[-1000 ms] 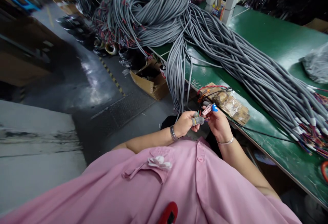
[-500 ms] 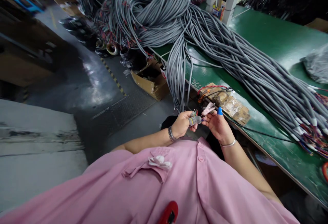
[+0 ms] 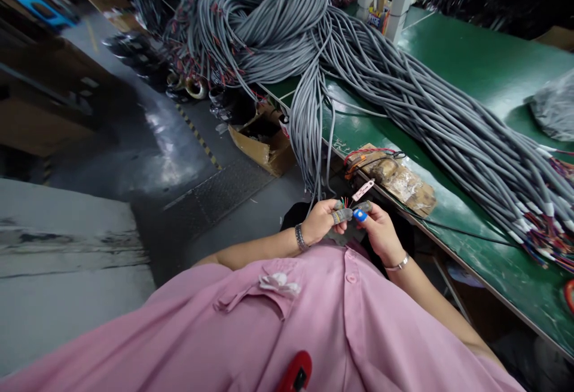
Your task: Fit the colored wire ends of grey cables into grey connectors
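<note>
My left hand [image 3: 323, 220], with grey covers on its fingertips, pinches the end of a cable whose thin coloured wires [image 3: 345, 202] fan out above the fingers. Close beside it, my right hand [image 3: 380, 229] has a blue cover on the thumb and a grey one on a finger. Its thumb and finger are pressed together at the wires, with the tips nearly touching the left fingertips. A small pale pink tool or tag [image 3: 363, 190] sticks up just above the right fingers. How it is held is hidden.
Long grey cables [image 3: 403, 87] lie over the green table [image 3: 470, 51], and one bunch hangs off its edge. A taped brown block [image 3: 399, 183] with red and black wires sits near that edge. Below stand an open cardboard box [image 3: 258, 147] and, at left, a pale surface [image 3: 67, 296].
My right thumb has come down from a raised position to meet the finger at the wires. The pale pink piece has turned and shows more of its length.
</note>
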The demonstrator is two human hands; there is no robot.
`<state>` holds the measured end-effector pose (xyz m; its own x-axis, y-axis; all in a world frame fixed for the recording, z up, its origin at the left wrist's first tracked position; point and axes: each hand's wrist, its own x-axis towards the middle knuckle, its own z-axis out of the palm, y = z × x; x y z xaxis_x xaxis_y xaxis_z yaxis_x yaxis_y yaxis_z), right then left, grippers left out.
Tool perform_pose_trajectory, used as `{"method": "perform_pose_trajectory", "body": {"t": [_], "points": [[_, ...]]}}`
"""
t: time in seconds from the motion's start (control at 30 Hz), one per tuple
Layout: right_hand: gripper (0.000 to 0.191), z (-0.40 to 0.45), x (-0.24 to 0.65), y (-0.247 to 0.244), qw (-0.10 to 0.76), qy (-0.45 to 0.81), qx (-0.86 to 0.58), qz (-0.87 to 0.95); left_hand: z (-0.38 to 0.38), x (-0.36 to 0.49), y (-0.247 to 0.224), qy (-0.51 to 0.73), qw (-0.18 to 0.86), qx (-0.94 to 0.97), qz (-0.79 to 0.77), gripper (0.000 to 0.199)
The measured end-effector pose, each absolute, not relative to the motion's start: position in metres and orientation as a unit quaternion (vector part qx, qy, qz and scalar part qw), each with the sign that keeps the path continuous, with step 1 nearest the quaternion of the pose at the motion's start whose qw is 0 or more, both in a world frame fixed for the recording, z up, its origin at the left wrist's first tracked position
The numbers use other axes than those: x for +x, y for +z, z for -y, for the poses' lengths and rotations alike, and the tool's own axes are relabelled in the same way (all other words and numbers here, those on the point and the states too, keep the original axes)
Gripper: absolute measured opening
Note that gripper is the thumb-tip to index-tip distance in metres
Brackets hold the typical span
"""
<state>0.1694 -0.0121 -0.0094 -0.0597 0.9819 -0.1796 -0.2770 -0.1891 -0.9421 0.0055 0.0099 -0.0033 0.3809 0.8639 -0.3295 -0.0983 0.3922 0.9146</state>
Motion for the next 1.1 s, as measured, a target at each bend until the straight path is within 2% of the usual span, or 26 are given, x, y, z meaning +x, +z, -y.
{"method": "perform_pose_trajectory", "body": {"t": [0.2,0.33,0.6,1.1], "points": [[0.019,0.009,0.175,-0.015,0.481,0.664,-0.424,0.384,-0.015,-0.003,-0.001,0.266,0.763,0.438,-0.395,0.041],[0.02,0.004,0.174,-0.009,0.445,0.681,-0.408,0.415,-0.018,-0.011,0.007,0.217,0.755,0.498,-0.367,0.037],[0.023,-0.001,0.162,-0.001,0.481,0.661,-0.431,0.382,-0.011,-0.008,0.001,0.358,0.721,0.431,-0.407,0.039],[0.024,0.003,0.155,-0.004,0.506,0.617,-0.476,0.371,-0.006,-0.005,-0.009,0.41,0.666,0.424,-0.457,0.039]]}}
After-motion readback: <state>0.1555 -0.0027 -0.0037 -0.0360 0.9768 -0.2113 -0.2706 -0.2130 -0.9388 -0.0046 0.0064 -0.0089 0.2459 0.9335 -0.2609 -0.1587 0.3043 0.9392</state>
